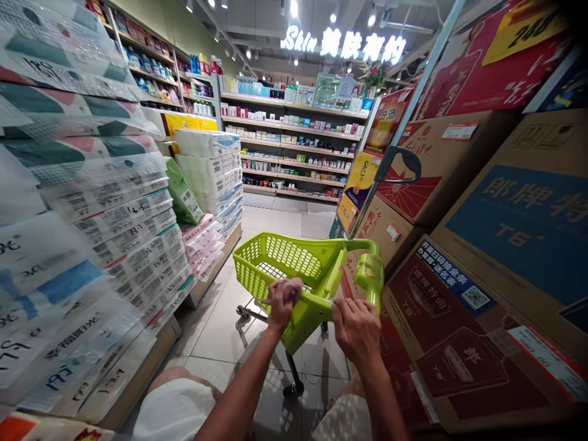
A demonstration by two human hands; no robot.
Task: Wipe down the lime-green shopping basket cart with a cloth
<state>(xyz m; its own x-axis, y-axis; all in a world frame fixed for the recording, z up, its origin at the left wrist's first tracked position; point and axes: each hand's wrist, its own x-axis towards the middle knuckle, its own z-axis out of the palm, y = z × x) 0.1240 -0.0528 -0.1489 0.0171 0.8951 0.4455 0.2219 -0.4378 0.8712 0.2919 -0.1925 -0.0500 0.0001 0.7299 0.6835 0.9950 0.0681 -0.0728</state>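
One cart (pixel 304 318) stands on the floor (pixel 215 331), between packs (pixel 138 229) and boxes (pixel 519 202).
Of hands I count two: the right hand (pixel 358 327) has its fingers bent over the near rim (pixel 318 300), pressing it; the left hand (pixel 283 300) is curled and blurred above the basket's near side, and I cannot tell what it pinches. The cart looks stiff, of light plastic, probably smooth and not fragile; with three wheels (pixel 294 389) visible, it should roll easily. The one handle (pixel 373 272) seems the best place for holding.

"skin" on lit sign (pixel 342 44), "2500" on white packs (pixel 206 166), "t6" on blue-panelled carton (pixel 519 214)
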